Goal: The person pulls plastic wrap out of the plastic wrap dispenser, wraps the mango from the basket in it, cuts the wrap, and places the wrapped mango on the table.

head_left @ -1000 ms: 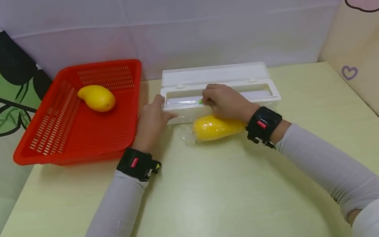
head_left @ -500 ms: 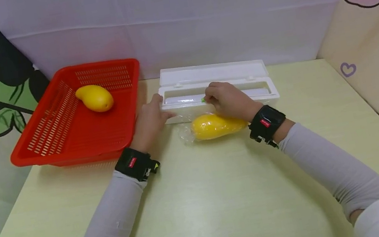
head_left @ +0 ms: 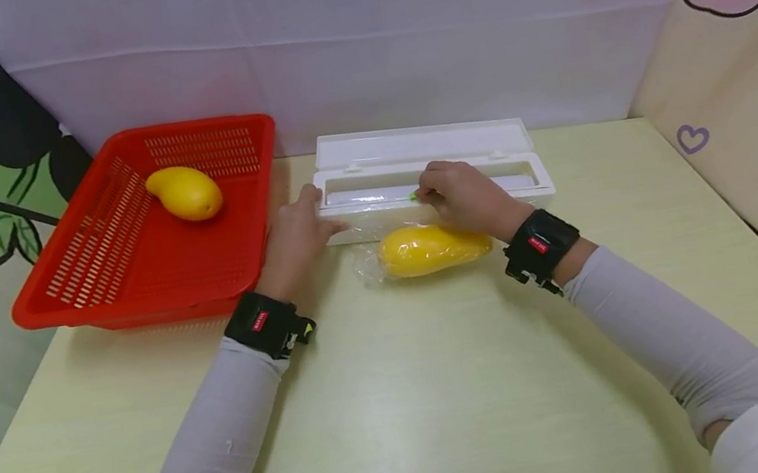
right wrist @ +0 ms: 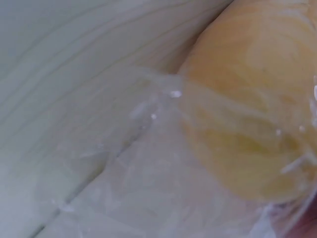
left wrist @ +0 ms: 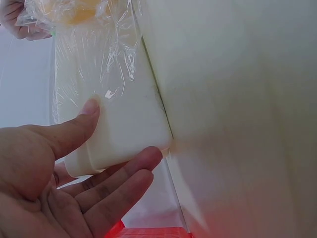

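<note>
A white cling film box (head_left: 423, 139) stands at the back of the table with its lid up and the film roll inside. My left hand (head_left: 294, 243) grips its left end; in the left wrist view the thumb (left wrist: 89, 111) lies on the front face and the fingers bend round the end. My right hand (head_left: 470, 202) pinches a small green slider (head_left: 413, 197) on the box's front top edge. Just in front lies a yellow mango (head_left: 427, 251) wrapped in clear film, which still runs up to the box. Close up, the right wrist view shows the wrapped mango (right wrist: 257, 124).
A red plastic basket (head_left: 133, 311) sits at the left with another mango (head_left: 187, 194) in it. Its right side is close to my left hand. A cloth backdrop (head_left: 437, 49) rises behind the box, and a printed panel (head_left: 741, 88) stands along the right.
My right hand has slid a little to the right along the box edge with the green slider. The left hand keeps its place on the box's end.
</note>
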The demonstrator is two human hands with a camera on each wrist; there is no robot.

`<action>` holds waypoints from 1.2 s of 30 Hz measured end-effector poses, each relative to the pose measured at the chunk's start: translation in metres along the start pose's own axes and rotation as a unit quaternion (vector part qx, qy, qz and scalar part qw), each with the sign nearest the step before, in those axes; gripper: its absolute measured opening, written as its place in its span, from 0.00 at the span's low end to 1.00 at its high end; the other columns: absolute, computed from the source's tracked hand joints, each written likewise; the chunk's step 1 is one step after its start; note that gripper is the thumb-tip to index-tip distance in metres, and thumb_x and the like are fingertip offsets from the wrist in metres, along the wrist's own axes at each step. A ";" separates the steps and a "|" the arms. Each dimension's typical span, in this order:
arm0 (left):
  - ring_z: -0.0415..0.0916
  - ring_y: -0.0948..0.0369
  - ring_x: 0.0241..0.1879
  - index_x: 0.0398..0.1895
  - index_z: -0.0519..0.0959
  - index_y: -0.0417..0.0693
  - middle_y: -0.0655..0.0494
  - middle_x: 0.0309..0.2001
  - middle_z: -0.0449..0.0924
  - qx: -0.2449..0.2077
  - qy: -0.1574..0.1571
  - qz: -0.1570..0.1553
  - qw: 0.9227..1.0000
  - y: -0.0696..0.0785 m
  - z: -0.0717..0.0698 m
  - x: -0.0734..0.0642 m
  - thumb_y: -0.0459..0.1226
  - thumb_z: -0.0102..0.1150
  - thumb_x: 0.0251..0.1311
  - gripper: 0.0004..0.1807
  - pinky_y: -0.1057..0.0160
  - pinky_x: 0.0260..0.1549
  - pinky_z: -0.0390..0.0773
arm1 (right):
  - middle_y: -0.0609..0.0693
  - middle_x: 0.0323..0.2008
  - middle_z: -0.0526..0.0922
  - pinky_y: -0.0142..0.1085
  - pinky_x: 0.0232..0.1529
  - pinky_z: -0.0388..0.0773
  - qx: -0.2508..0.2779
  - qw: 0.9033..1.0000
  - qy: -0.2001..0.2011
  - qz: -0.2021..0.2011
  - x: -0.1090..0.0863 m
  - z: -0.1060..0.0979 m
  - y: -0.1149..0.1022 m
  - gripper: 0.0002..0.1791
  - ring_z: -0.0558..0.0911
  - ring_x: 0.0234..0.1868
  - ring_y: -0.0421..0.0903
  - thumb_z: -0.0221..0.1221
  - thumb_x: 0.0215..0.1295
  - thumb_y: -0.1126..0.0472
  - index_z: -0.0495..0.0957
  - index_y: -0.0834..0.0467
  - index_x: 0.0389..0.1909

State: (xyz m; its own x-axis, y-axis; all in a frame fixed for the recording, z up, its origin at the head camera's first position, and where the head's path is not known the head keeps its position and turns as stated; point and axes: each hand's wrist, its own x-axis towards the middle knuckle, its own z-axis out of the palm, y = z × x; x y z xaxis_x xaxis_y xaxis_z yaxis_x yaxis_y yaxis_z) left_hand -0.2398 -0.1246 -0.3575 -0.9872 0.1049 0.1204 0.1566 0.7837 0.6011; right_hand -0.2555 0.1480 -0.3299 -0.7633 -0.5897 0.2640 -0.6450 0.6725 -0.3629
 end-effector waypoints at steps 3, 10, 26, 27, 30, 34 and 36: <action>0.74 0.52 0.27 0.60 0.66 0.43 0.47 0.34 0.79 0.001 -0.005 -0.001 1.000 -0.001 0.000 0.000 0.44 0.69 0.60 0.30 0.62 0.23 0.76 | 0.55 0.38 0.82 0.42 0.50 0.79 -0.004 1.000 0.009 -0.003 -0.003 -0.001 0.003 0.04 0.79 0.40 0.51 0.60 0.68 0.69 0.83 0.64 0.39; 0.74 0.52 0.26 0.60 0.66 0.44 0.48 0.33 0.78 0.005 -0.004 -0.002 1.000 -0.002 0.000 0.002 0.45 0.69 0.60 0.30 0.62 0.22 0.76 | 0.54 0.35 0.81 0.40 0.46 0.79 -0.001 1.000 0.027 -0.016 -0.009 -0.002 0.009 0.03 0.77 0.37 0.50 0.60 0.68 0.68 0.82 0.64 0.36; 0.74 0.53 0.25 0.61 0.66 0.43 0.49 0.33 0.79 0.013 -0.010 -0.009 1.000 0.004 -0.001 0.001 0.45 0.68 0.61 0.31 0.62 0.22 0.77 | 0.54 0.34 0.80 0.41 0.46 0.76 -0.007 0.999 0.030 -0.023 -0.016 -0.008 0.015 0.04 0.75 0.40 0.52 0.60 0.69 0.68 0.80 0.63 0.34; 0.74 0.53 0.24 0.61 0.66 0.43 0.49 0.33 0.79 0.016 -0.010 -0.011 1.000 0.004 -0.001 0.001 0.45 0.68 0.61 0.31 0.62 0.22 0.77 | 0.54 0.34 0.79 0.41 0.45 0.75 -0.006 0.999 0.032 -0.024 -0.017 -0.008 0.015 0.04 0.74 0.39 0.52 0.59 0.69 0.68 0.80 0.63 0.33; 0.75 0.53 0.24 0.62 0.66 0.43 0.48 0.33 0.79 0.021 -0.012 -0.015 1.000 0.004 -0.001 0.002 0.45 0.68 0.60 0.32 0.63 0.21 0.77 | 0.54 0.34 0.79 0.41 0.45 0.76 -0.004 0.999 0.038 -0.028 -0.018 -0.008 0.015 0.04 0.75 0.39 0.52 0.59 0.69 0.69 0.80 0.63 0.34; 0.74 0.52 0.25 0.62 0.66 0.43 0.48 0.34 0.79 0.016 -0.016 -0.018 1.000 0.004 -0.001 0.002 0.45 0.68 0.61 0.32 0.63 0.21 0.76 | 0.54 0.35 0.80 0.42 0.47 0.77 -0.010 0.999 0.041 -0.028 -0.020 -0.008 0.017 0.03 0.75 0.40 0.52 0.59 0.69 0.70 0.81 0.63 0.35; 0.74 0.52 0.25 0.62 0.66 0.44 0.48 0.34 0.79 0.012 -0.017 -0.018 1.000 0.004 -0.001 0.002 0.45 0.68 0.61 0.31 0.62 0.21 0.76 | 0.54 0.35 0.80 0.42 0.47 0.77 -0.013 0.999 0.041 -0.027 -0.021 -0.008 0.019 0.03 0.76 0.41 0.52 0.59 0.68 0.70 0.81 0.63 0.35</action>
State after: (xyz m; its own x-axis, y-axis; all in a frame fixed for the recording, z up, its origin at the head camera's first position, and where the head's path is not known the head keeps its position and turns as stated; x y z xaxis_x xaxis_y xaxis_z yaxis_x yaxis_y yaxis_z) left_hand -0.2410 -0.1221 -0.3544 -0.9928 0.0961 0.0717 0.1199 0.8014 0.5860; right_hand -0.2516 0.1767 -0.3353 -0.7268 -0.5875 0.3558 -0.6856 0.6521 -0.3237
